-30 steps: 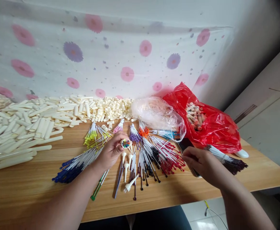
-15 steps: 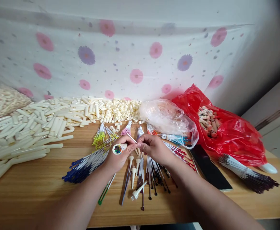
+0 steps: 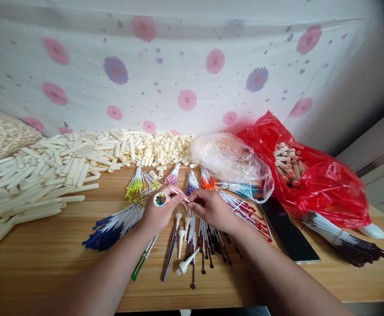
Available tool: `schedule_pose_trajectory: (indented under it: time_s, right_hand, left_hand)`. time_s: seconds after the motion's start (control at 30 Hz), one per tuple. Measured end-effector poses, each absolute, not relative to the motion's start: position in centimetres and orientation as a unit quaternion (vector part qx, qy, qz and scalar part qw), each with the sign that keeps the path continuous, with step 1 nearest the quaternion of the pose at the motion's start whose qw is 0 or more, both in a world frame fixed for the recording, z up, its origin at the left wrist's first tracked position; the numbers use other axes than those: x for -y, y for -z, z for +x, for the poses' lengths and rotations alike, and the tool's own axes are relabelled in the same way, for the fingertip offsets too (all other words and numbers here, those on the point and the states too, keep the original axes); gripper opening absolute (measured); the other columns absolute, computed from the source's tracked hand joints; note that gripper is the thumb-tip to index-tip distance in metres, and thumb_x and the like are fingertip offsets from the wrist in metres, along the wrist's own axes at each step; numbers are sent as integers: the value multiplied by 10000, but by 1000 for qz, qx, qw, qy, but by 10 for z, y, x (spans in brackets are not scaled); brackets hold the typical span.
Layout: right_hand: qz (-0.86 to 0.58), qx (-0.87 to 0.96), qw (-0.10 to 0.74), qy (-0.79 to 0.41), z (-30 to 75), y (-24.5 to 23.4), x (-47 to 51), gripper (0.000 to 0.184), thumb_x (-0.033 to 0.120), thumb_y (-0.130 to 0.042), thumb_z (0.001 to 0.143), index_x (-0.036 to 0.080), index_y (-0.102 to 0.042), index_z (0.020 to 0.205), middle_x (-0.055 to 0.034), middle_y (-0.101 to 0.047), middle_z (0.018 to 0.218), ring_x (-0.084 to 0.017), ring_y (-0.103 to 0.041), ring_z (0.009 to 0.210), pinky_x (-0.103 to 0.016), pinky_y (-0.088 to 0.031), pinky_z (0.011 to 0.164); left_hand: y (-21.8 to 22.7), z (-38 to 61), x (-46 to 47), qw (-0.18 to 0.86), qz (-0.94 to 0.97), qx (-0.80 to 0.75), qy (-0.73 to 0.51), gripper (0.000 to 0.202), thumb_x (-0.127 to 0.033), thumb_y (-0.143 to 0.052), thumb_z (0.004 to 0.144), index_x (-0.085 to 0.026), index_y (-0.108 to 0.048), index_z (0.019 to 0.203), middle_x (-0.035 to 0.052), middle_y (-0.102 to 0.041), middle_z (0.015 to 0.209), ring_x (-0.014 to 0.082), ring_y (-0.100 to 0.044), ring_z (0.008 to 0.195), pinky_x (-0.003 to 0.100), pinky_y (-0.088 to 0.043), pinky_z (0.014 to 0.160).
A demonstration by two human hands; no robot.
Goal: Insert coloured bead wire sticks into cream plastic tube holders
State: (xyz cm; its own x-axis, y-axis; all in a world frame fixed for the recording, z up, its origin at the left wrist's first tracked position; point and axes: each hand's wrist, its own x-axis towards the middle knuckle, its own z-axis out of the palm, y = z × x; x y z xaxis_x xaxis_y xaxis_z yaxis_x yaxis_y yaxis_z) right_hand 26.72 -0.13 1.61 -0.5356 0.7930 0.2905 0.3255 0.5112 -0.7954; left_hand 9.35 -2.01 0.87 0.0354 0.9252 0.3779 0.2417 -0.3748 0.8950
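My left hand [image 3: 159, 218] is closed around a cream pen part [image 3: 166, 199] whose round end, packed with several coloured tips, faces me. A thin white stick, seemingly a pen refill [image 3: 176, 191], slants across its fingertips. Thumb and fingers of my right hand [image 3: 211, 210] pinch at the refill's lower end, close to the left fingertips; the exact contact is hidden. Below the hands lie cream nozzle-like pen tips [image 3: 181, 242] and tweezers [image 3: 170, 254]. Fanned around them are white refills with blue ends [image 3: 114, 228], black ends [image 3: 211, 245] and red ends [image 3: 244, 210].
Cream pen barrels [image 3: 63, 160] heap at the left, with slotted cream pieces [image 3: 165, 147] at the back. A clear plastic bag [image 3: 231, 158] and a red bag [image 3: 330, 188] stand at the right. A black flat slab [image 3: 287, 230] lies beside a dark-ended refill bundle [image 3: 343, 239].
The view has shifted slightly. My hands stay together at the same spot, and the left hand's pen part has turned so its coloured end faces me more. Both grips remain closed.
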Motion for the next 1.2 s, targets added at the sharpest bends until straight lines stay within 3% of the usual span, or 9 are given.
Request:
schedule_pose_trajectory:
  time_s: [0.2,0.4,0.53,0.73,0.97,1.2]
  right_hand:
    - [-344,794,360,-348,265,-9,-3,29,151,-571,792,164,-596,793,12,-602,689,-89,-509,610,-197,-406,580]
    - [-252,823,409,-303,268,-9,-1,207,63,-520,726,175,-588,886,-21,-631,820,-114,-585,739,-239,-488,676]
    - [-206,846,416,-263,271,-12,0,266,59,-502,758,183,-626,957,-55,-674,907,-133,-625,850,-275,-508,767]
    - [-183,844,438,-251,272,-9,-2,176,159,-548,835,180,-664,966,-85,-719,893,-147,-673,824,-277,-545,736]
    - [-193,836,449,-248,271,-9,-2,158,149,-580,821,185,-676,941,-81,-735,873,-150,-688,812,-273,-555,731]
    - [-185,797,524,-236,267,-12,4,117,179,-638,797,202,-701,893,-67,-736,830,-153,-692,760,-267,-561,694]
  left_hand:
    - [-10,95,18,368,585,-458,-559,149,-326,-611,788,-179,-589,772,24,-673,715,179,-642,658,323,-524,680]
    - [-8,95,16,374,538,-456,-602,151,-333,-611,787,-193,-553,793,1,-660,703,171,-647,639,313,-545,648]
    - [-11,95,18,388,536,-438,-608,151,-337,-600,798,-196,-549,790,0,-660,673,180,-654,654,318,-548,643]
    - [-14,93,19,414,529,-409,-618,168,-338,-622,794,-188,-547,782,-9,-659,658,166,-650,619,306,-549,626]
    - [-14,93,20,417,540,-397,-614,163,-335,-620,801,-192,-541,795,-9,-659,676,167,-650,634,299,-542,614]
    - [-14,91,21,355,605,-435,-565,197,-320,-577,819,-158,-569,708,-8,-621,615,135,-598,561,255,-485,551]
